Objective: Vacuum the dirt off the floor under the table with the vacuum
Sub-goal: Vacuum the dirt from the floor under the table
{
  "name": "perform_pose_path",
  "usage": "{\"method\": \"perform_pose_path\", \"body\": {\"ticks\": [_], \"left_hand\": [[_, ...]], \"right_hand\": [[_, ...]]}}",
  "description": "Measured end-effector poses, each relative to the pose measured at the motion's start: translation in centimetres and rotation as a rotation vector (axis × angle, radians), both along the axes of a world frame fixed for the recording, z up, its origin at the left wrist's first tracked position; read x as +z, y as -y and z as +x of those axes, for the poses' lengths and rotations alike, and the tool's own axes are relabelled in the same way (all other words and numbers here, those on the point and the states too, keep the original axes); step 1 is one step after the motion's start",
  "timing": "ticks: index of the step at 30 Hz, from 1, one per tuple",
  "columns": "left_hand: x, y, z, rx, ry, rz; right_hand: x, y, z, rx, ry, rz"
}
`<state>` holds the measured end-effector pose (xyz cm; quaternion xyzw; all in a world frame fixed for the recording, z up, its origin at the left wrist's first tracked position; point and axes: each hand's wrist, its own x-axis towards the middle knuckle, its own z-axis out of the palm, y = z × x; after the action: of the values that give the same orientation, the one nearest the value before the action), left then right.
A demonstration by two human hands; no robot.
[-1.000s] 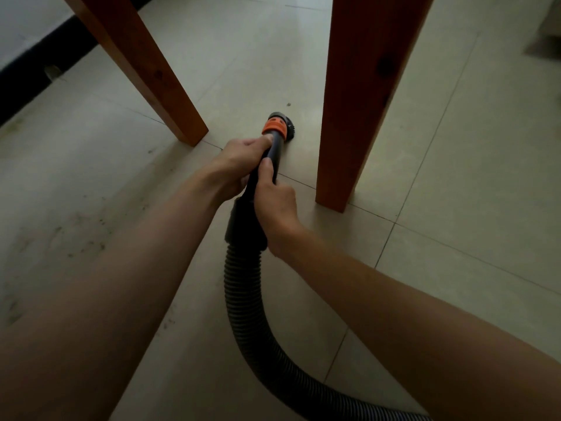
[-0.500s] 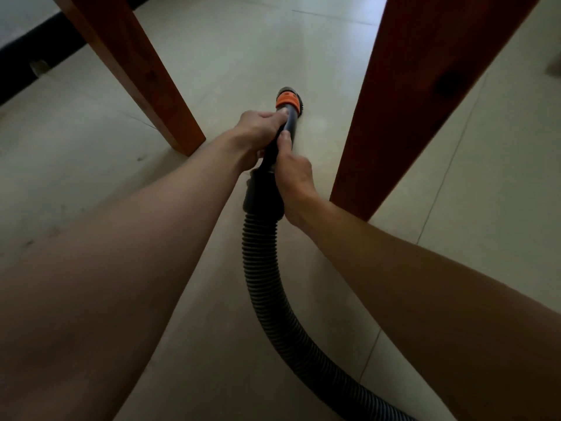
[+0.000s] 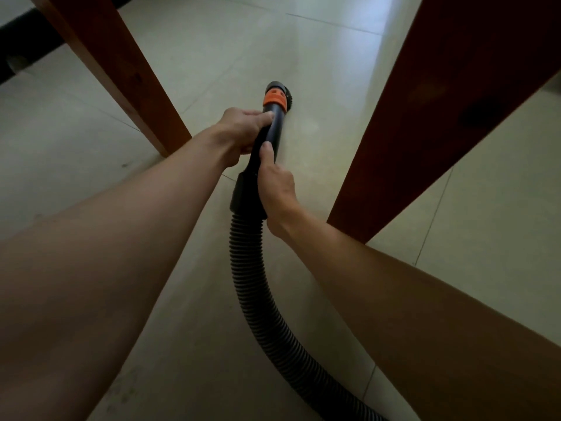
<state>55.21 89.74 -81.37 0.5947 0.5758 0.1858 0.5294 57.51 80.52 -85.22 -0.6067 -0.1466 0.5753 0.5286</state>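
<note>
The vacuum wand (image 3: pixel 271 129) runs straight ahead and away from the person, its long axis lying between the two bench legs. Its orange collar (image 3: pixel 274 101) and round brush head (image 3: pixel 280 91) sit at the far end, down on or just over the floor (image 3: pixel 318 71); actual contact is hard to judge. The left hand (image 3: pixel 243 129) is the forward one, its fingers wrapped over the black tube just behind the collar. The right hand (image 3: pixel 274 186) holds the tube nearer the body, thumb laid along the top, where the tube widens into the cuff of the ribbed hose (image 3: pixel 252 284). From that cuff the hose trails back toward the person and off to the right hand's side.

The left bench leg (image 3: pixel 121 71) stands beside and beyond the left hand, well apart from the wand. The right bench leg (image 3: pixel 425 117) is closer, just outside the right hand. So any further push probably goes along the wand's own line, forward from both hands, and a sideways sweep has more room toward the left hand than the right.
</note>
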Motion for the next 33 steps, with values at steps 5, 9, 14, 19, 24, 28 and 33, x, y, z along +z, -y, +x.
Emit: {"method": "perform_pose_path", "body": {"ticks": [5, 9, 14, 19, 24, 28, 33], "left_hand": [[0.9, 0.7, 0.6, -0.045, 0.006, -0.047], [0.6, 1.5, 0.0, 0.057, -0.048, -0.061], [0.2, 3.8, -2.5, 0.123, -0.030, -0.157], [-0.8, 7.3, -5.2, 0.163, 0.029, -0.196], [-0.3, 11.2, -6.8, 0.103, -0.015, -0.269], [1.3, 14.5, -6.0, 0.125, -0.083, -0.291], [1.9, 18.3, -4.3, 0.245, -0.065, -0.276]], "right_hand": [[0.7, 0.4, -0.2, -0.077, -0.084, 0.002], [0.7, 2.3, -1.2, 0.019, -0.108, -0.030], [0.8, 6.0, -3.0, 0.135, -0.078, -0.046], [0.7, 10.0, -3.3, 0.281, -0.035, -0.018], [0.9, 14.2, -4.7, 0.317, 0.015, -0.041], [2.1, 17.3, -3.9, 0.323, 0.090, -0.022], [4.6, 21.3, -2.3, 0.368, 0.094, -0.034]]}}
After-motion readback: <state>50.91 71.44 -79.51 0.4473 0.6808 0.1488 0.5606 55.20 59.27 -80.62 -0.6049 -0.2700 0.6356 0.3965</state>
